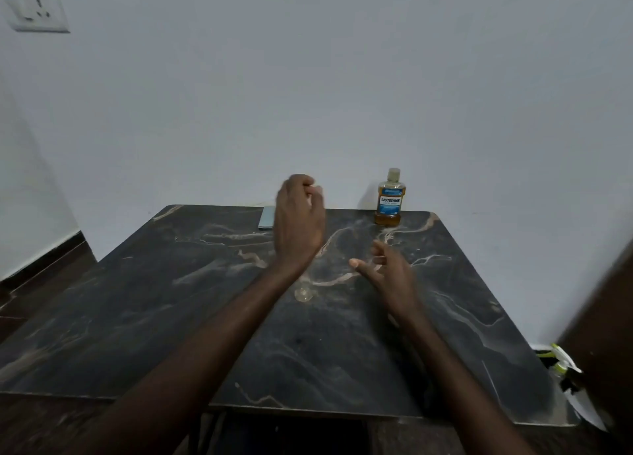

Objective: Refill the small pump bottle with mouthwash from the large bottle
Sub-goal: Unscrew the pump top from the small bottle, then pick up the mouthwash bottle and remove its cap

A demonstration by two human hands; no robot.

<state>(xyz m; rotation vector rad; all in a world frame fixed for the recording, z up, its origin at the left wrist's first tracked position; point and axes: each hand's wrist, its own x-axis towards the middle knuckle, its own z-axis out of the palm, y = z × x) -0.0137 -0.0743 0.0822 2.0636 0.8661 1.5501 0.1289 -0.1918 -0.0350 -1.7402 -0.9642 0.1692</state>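
The large mouthwash bottle stands upright and capped at the table's far edge; it holds amber liquid and has a blue label. A small clear round object, perhaps the small bottle, rests on the dark marble table, partly hidden under my left wrist. My left hand is raised above the table's far middle with its fingers curled closed. Something pale shows at the fingertips, too blurred to identify. My right hand hovers low, right of centre, fingers apart and empty, well short of the large bottle.
A flat pale-blue object lies at the far edge, just left of my left hand. The table stands against a white wall with a socket at the upper left. White and green items sit beside the table's right edge, next to dark wooden furniture.
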